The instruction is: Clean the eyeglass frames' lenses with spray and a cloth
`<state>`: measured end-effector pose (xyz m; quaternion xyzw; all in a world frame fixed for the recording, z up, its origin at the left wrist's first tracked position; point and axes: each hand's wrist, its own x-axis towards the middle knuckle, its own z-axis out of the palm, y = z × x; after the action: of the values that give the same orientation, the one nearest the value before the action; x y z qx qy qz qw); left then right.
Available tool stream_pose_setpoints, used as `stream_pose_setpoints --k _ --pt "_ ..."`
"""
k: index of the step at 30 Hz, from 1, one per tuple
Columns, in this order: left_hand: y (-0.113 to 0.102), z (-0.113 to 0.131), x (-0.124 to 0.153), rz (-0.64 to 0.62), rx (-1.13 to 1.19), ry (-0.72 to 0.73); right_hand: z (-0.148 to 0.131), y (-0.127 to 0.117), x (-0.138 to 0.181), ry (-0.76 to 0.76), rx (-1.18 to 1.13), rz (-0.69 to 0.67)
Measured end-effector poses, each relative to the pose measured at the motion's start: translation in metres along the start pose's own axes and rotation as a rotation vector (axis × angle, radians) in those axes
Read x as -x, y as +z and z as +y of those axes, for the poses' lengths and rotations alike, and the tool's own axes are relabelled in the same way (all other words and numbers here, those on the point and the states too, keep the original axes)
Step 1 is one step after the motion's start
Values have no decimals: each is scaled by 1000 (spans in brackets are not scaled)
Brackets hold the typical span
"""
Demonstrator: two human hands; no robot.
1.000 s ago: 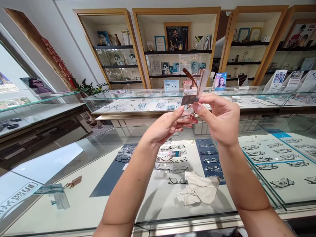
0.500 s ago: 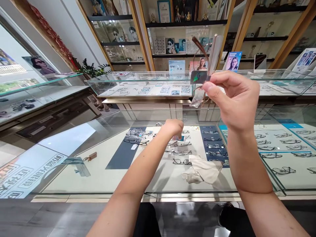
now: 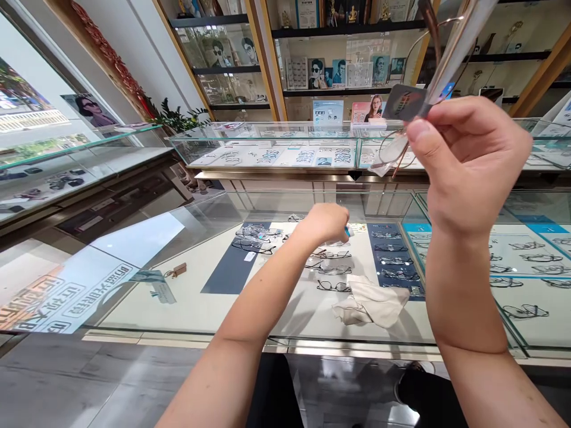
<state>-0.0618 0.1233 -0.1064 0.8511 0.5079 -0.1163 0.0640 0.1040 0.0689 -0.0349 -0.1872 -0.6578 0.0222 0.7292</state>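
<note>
My right hand (image 3: 473, 154) is raised at the right, thumb and fingers pinching a pair of eyeglasses (image 3: 432, 35) with thin metal rims and a brown temple tip. A dark square tag (image 3: 404, 102) and clear plastic wrap hang about the eyeglasses. Further down, my left hand (image 3: 326, 222) reaches over the glass display case (image 3: 276, 341), its fingers closed. A small blue bit shows at its fingertips; what it belongs to is hidden. Beneath that hand sit rows of glasses (image 3: 334, 270). Closer to me is a crumpled beige cloth (image 3: 372, 302).
Several more glasses (image 3: 254, 245) cluster left of my left hand. A brown key fob (image 3: 179, 269) and a tag (image 3: 161, 289) lie further left. Behind stands another glass counter (image 3: 276, 173), then shelves with pictures. A side counter (image 3: 107, 208) runs along the left.
My right hand has moved right, up and closer with the eyeglasses. My left hand has shifted slightly right and up, and a blue bit now shows at its fingertips. The view has shifted a little.
</note>
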Motion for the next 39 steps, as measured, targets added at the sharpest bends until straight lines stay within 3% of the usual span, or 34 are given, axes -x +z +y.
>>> stream_pose_setpoints --k 5,8,11,14,19,22,30,39 --pt "-44 -36 78 397 196 -70 14 1 2 14 84 -57" --pt "-57 -64 119 719 346 -210 31 15 11 65 181 -225" --pt "-59 -80 142 1100 517 -341 55 41 31 132 250 -420" --pt "-58 -81 146 1327 717 -284 81 72 64 185 320 -664" --pt "-57 -75 136 1367 816 -74 110 114 126 183 523 -1156" --pt "-57 -70 136 1399 841 19 120 123 151 117 610 -1298" --pt "-58 -56 150 1377 917 27 126 128 176 -43 664 -1362" --pt "-58 -56 142 1415 907 77 126 129 178 172 498 -1310"
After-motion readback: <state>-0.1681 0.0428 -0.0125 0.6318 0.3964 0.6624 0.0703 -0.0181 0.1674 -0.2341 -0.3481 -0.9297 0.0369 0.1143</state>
